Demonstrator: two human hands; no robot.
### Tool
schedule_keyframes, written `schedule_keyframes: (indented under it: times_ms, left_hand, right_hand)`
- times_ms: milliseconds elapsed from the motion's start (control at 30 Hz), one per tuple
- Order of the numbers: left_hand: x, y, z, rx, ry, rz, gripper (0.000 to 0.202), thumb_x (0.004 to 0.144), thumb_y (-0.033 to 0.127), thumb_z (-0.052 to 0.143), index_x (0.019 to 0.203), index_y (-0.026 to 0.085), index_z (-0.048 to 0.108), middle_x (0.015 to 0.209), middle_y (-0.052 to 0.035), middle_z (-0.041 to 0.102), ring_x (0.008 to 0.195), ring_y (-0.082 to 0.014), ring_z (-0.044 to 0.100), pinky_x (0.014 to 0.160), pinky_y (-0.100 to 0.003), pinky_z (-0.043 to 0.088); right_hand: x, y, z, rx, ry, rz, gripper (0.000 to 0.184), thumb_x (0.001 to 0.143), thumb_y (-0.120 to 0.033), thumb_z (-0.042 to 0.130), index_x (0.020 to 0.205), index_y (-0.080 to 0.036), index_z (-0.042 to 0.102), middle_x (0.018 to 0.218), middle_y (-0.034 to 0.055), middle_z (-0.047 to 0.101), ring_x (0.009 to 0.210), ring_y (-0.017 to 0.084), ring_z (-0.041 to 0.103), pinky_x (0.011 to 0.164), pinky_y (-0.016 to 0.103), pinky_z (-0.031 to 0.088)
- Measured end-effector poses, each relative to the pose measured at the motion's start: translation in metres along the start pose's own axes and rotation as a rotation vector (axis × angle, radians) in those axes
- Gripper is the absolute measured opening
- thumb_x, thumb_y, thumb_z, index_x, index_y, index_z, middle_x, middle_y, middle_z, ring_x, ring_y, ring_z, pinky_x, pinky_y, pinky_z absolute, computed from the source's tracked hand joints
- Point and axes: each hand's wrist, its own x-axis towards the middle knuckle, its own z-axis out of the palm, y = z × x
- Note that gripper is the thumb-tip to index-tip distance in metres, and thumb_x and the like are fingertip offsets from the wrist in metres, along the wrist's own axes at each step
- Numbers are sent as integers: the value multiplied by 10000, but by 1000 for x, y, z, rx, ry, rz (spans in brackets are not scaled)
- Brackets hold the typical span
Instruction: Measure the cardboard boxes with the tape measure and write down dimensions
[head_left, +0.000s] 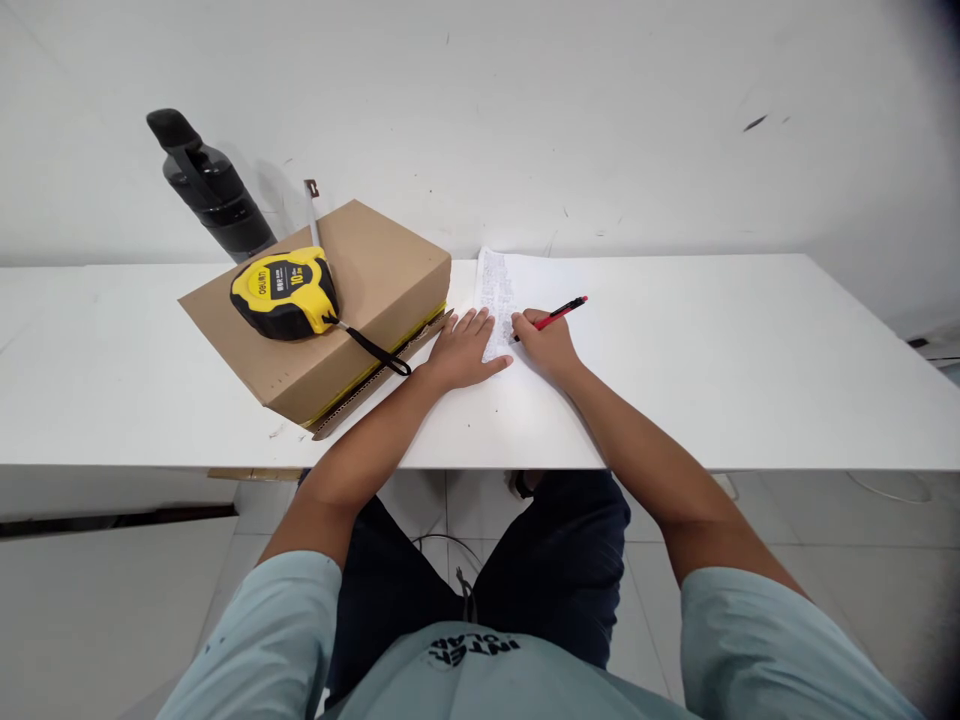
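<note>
My left hand (463, 350) lies flat with its fingers stretched out on a sheet of paper (498, 292) covered in small writing, holding it down on the white table (750, 380). My right hand (546, 342) is closed round a red pen (559, 314), its tip resting on the paper. A cardboard box (375, 290) stands just left of my left hand. On top of the box lies a yellow and black tape measure (285, 292) with its black wrist strap (375, 350) trailing toward my left hand.
A black water bottle (214, 190) stands behind the box against the white wall. A short length of the tape's blade (313, 210) sticks up behind the box. The table's near edge runs just above my knees; tiled floor and cables show below.
</note>
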Motion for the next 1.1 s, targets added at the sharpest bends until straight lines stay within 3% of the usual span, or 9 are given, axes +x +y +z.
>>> schedule_keyframes:
  times_ms: [233, 467, 567, 700, 800, 933, 1100]
  left_hand:
    - [0, -1, 0, -13, -4, 10, 899, 1000, 690, 372, 1705, 143, 261, 1821, -111, 138, 1697, -300, 103, 1385, -505, 70]
    - [-2, 1, 5, 38, 21, -15, 933, 997, 707, 401, 1694, 96, 297, 1808, -143, 191, 1686, -321, 163, 1382, -490, 87]
    - [-6, 3, 8, 55, 28, 1, 958, 1001, 726, 382, 1693, 70, 297, 1802, -147, 205, 1683, -320, 179, 1382, -481, 88]
    - [-9, 2, 11, 67, 26, -11, 942, 1002, 749, 358, 1690, 107, 320, 1803, -122, 200, 1686, -291, 174, 1382, -461, 79]
    - [-11, 0, 11, 43, 26, -5, 952, 1000, 758, 362, 1690, 104, 317, 1806, -121, 192, 1689, -289, 163, 1385, -465, 73]
    - [-12, -3, 5, 14, 26, 1, 934, 1005, 727, 399, 1685, 91, 325, 1801, -149, 204, 1689, -311, 150, 1386, -503, 67]
    - [-15, -8, -2, -34, 64, -7, 803, 1030, 667, 413, 1661, 172, 392, 1792, -118, 260, 1676, -318, 209, 1376, -552, 138]
  right_hand:
    - [1, 1, 0, -15, 11, 9, 370, 848, -424, 604, 569, -241, 444, 606, 5, 578, 653, 159, 513, 654, 320, 434]
    - [-3, 0, 2, -26, 14, -43, 421, 839, -575, 603, 594, -237, 544, 608, 19, 586, 681, 189, 547, 716, 354, 460]
    - [-7, 7, -3, -142, 113, -79, 402, 888, -593, 555, 755, -229, 659, 779, 64, 689, 801, 234, 625, 818, 396, 486]
    - [-1, 24, -15, -387, 192, -280, 396, 914, -578, 556, 1033, -236, 716, 1039, 119, 679, 890, 270, 643, 862, 444, 504]
    - [6, 29, -24, -539, 243, -156, 388, 927, -455, 509, 1195, -246, 697, 1254, 149, 609, 916, 284, 655, 808, 453, 510]
    - [18, 24, -31, -751, 176, 42, 496, 948, -270, 415, 1403, -203, 601, 1421, 175, 544, 1109, 309, 667, 876, 446, 515]
    - [29, 18, -34, -861, 81, 136, 456, 980, -226, 391, 1307, -104, 685, 1333, 211, 618, 1028, 319, 695, 865, 448, 502]
